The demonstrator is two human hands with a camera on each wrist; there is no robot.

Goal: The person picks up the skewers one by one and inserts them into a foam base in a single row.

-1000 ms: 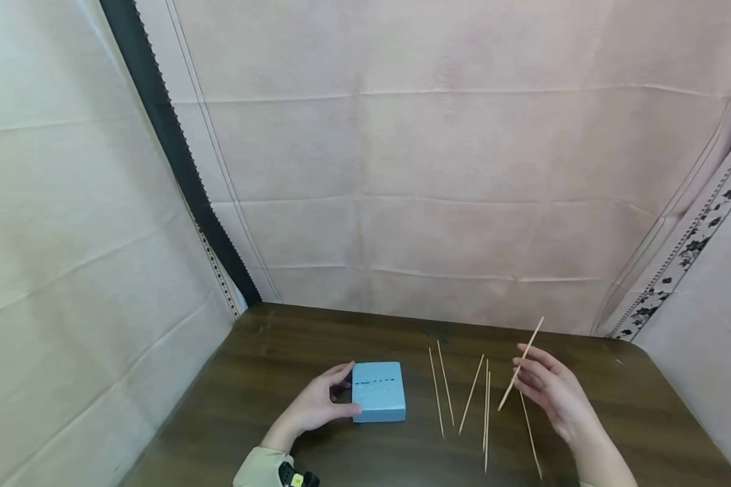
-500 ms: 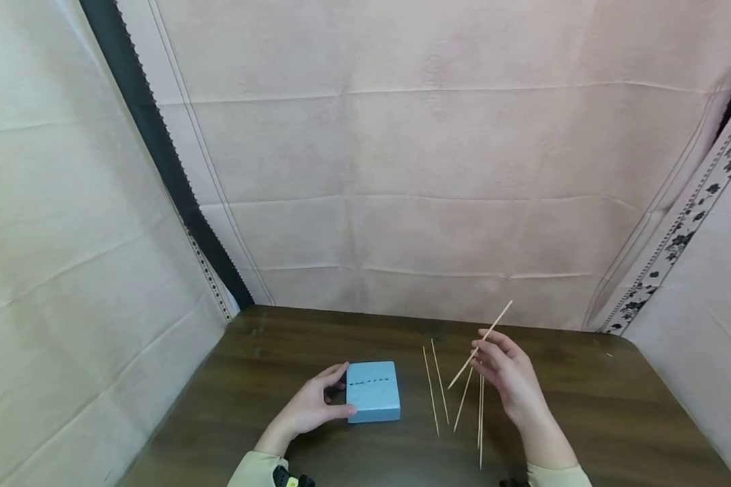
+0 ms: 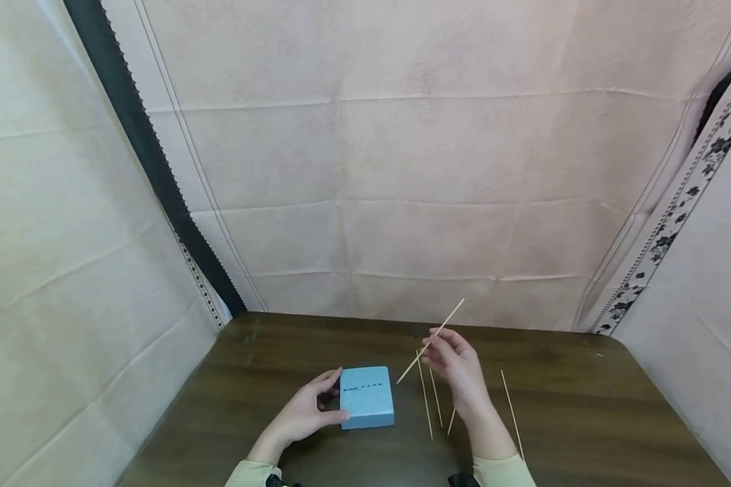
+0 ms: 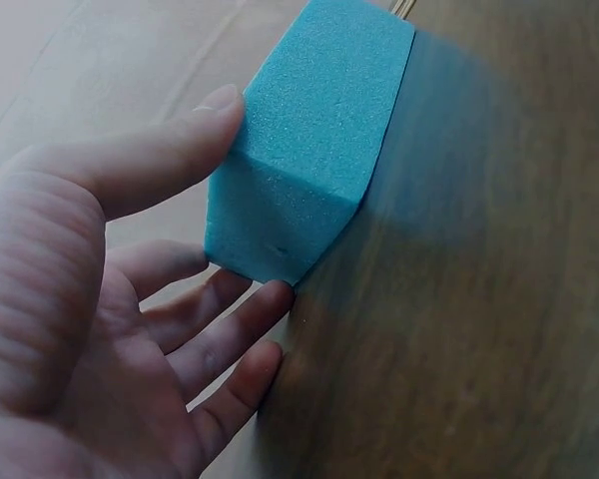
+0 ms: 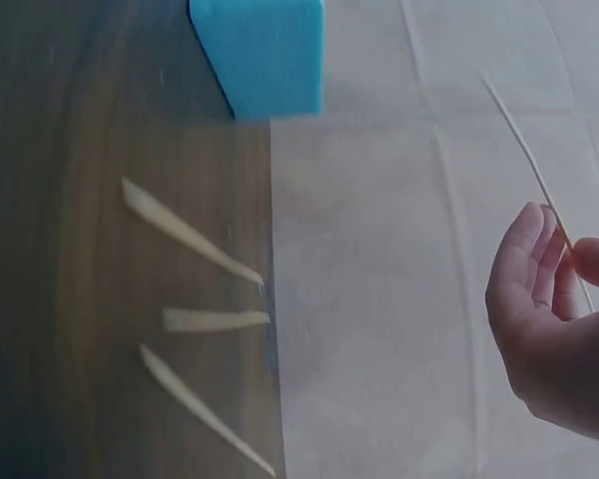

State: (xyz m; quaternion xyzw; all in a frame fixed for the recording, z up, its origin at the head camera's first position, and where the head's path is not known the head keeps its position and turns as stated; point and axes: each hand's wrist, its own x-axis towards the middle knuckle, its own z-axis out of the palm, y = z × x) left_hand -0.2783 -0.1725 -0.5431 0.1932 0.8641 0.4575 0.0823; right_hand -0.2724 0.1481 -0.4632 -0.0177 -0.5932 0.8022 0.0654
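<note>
A blue foam block point(image 3: 367, 403) with a row of small dark marks across its top lies on the brown table. My left hand point(image 3: 307, 411) holds its left side, thumb at the near corner and fingers at the far one; the left wrist view shows the thumb against the block point(image 4: 304, 110). Just right of the block, my right hand point(image 3: 459, 370) pinches a thin wooden skewer point(image 3: 452, 314) above the table. The skewer slants, its lower end near the block's right edge. In the right wrist view the skewer point(image 5: 519, 140) points up and left from the fingertips.
Loose skewers lie on the table point(image 3: 585, 399): one point(image 3: 425, 399) between block and right hand, others partly under the right hand and arm, and one point(image 3: 512, 414) right of the forearm. Pale cloth point(image 3: 402, 169) hangs behind the table and at both sides.
My right hand has carried the skewer leftward, over the loose skewers, close to the block. My left hand keeps its hold on the block. The head view has shifted slightly.
</note>
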